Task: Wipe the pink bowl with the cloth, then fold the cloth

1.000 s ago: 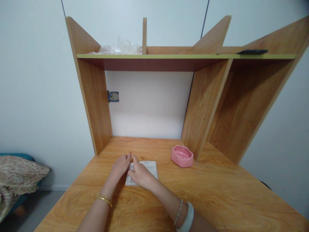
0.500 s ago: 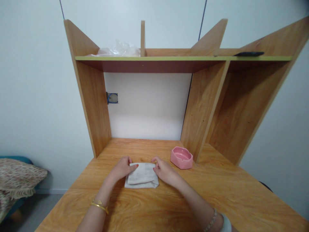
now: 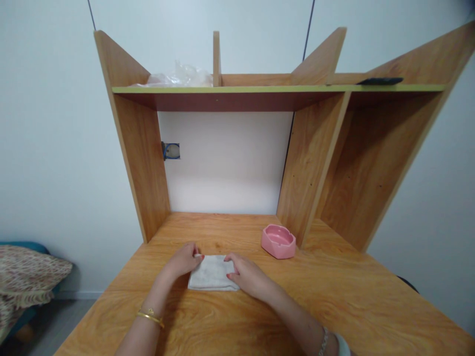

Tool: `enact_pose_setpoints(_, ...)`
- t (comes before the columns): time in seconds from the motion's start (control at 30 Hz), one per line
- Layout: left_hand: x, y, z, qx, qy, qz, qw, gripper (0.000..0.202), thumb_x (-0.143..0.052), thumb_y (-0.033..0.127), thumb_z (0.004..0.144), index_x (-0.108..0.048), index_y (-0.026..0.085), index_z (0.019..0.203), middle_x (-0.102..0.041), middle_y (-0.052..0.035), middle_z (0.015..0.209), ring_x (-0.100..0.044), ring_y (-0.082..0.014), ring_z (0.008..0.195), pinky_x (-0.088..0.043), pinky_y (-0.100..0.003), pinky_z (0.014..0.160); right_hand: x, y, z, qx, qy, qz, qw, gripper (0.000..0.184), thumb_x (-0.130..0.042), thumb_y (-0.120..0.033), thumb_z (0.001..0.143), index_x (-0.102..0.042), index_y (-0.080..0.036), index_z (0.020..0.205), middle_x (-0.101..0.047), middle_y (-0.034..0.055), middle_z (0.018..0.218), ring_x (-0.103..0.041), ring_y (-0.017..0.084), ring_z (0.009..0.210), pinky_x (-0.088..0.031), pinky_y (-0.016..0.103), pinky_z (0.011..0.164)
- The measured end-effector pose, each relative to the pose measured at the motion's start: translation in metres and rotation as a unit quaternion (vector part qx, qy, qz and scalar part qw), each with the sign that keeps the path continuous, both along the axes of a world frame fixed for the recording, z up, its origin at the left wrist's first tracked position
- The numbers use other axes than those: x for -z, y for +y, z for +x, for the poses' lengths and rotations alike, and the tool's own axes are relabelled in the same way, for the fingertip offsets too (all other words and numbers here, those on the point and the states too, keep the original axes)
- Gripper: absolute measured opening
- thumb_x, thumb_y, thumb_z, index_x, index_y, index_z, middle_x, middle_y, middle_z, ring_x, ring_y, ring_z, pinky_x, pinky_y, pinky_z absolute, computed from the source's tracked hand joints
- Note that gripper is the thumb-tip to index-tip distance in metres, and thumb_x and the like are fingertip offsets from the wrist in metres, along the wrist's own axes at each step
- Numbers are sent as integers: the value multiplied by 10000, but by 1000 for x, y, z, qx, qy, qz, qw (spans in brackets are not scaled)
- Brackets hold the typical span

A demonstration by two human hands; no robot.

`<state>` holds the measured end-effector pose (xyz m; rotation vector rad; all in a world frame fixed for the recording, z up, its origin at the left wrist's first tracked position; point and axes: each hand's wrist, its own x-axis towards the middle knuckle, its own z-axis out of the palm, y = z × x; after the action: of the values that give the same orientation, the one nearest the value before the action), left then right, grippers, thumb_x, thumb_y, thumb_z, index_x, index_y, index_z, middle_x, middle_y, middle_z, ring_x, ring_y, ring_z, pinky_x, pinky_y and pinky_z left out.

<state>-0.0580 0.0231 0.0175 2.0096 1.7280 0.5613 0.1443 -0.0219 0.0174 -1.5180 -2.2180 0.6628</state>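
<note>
A small folded white cloth [image 3: 211, 273] lies flat on the wooden desk [image 3: 334, 296]. My left hand [image 3: 181, 261] rests at the cloth's far left corner, its fingertips pinching that corner. My right hand [image 3: 245, 275] lies over the cloth's right edge, fingers curled down onto the fabric and pressing it. A gold bangle sits on my left wrist, and a chain bracelet and a white bangle on my right.
A pink ashtray [image 3: 278, 241] stands right of the cloth, near the upright wooden divider [image 3: 308, 163]. The shelf above holds crumpled clear plastic [image 3: 178, 76] and a dark flat object [image 3: 380, 80]. A patterned blanket [image 3: 25, 274] lies at the far left.
My hands met at the cloth's left edge, then spread to its two far corners. Now the right hand has drawn back over the right edge and the cloth lies flatter and nearer.
</note>
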Motion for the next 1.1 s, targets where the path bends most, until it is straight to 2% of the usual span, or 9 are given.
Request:
enact_pose_setpoints(0.13,3,0,-3,-22,10,-20,1000,153,-520,311,663,-438,184,686,-557,-33,704,-518,-183,683,-346,-259,570,4,2,3,0,22,-2,1000,325,-519,-194,734,-500,-188,1058,-562,77,1086,-522,195,1000,-366,277,819)
enact_pose_setpoints(0.3,3,0,2,-6,-14,-30,999,134,-485,309,686,-435,187,706,-555,-14,686,-516,-158,663,-350,-241,566,1,7,12,78,60,-9,995,397,-487,-197,766,-402,-130,1148,-567,117,1034,-525,195,970,-377,279,768)
enact_pose_setpoints(0.4,6,-1,9,11,-34,-25,999,152,-489,328,685,-437,185,703,-537,1,665,-497,-145,648,-346,-233,566,2,10,16,87,71,-62,992,453,-531,-138,707,-362,-143,1127,-573,26,819,-546,150,754,-367,229,602)
enact_pose_setpoints(0.5,7,-2,15,30,-63,-11,997,263,-472,447,708,-434,187,699,-518,15,642,-470,-134,614,-338,-232,556,4,12,26,85,71,-85,990,419,-544,-85,642,-369,-161,1015,-475,-64,641,-478,104,573,-299,196,496)
enact_pose_setpoints(0.63,4,-7,21,13,-49,37,998,410,-369,588,745,-441,188,697,-535,-5,644,-474,-146,598,-316,-248,541,4,11,58,114,37,-43,992,384,-555,-52,570,-353,-185,867,-413,-72,636,-440,95,586,-276,193,503)
enact_pose_setpoints(0.77,0,-12,26,-22,41,54,997,411,-345,568,775,-474,187,690,-578,-40,684,-512,-173,616,-296,-266,536,0,5,102,169,-7,-24,985,371,-537,-55,555,-338,-202,832,-428,-62,617,-462,122,594,-263,215,508)
enact_pose_setpoints(0.87,0,-14,31,-15,62,65,996,390,-333,525,803,-486,185,690,-590,-48,691,-527,-181,617,-304,-274,542,-4,-1,131,190,-20,5,982,374,-541,-48,535,-345,-209,811,-468,-34,665,-490,139,642,-292,227,541)
enact_pose_setpoints(0.97,2,-14,36,-2,64,95,993,367,-325,478,826,-491,182,685,-591,-56,701,-538,-187,651,-335,-282,574,-10,-3,152,228,-64,-2,971,341,-543,-71,565,-345,-204,808,-493,-17,680,-507,148,651,-306,228,544)
enact_pose_setpoints(1.1,6,-15,41,58,52,158,984,324,-343,420,838,-503,177,696,-594,-71,786,-540,-190,779,-386,-292,699,-14,1,168,246,-137,-11,959,275,-510,-82,616,-369,-178,831,-526,10,685,-538,157,659,-320,228,544)
